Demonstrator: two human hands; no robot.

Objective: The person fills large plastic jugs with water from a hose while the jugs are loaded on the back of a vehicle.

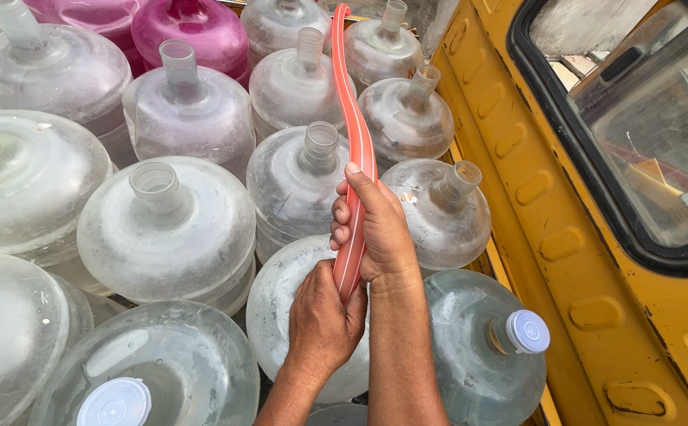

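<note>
An orange flexible hose [356,118] with pale stripes runs from the top of the view down over the jugs. My right hand [375,229] grips it about midway, thumb pressed along it. My left hand [322,319] closes around its lower end, just below the right hand, above a clear water jug [277,315]. The hose's tip is hidden inside my left hand.
Several large clear water jugs stand packed together, most uncapped [166,229], two with white caps [527,331] [115,402]. Pink jugs [194,28] sit at the back. A yellow vehicle panel [564,237] with a window [659,142] borders the right.
</note>
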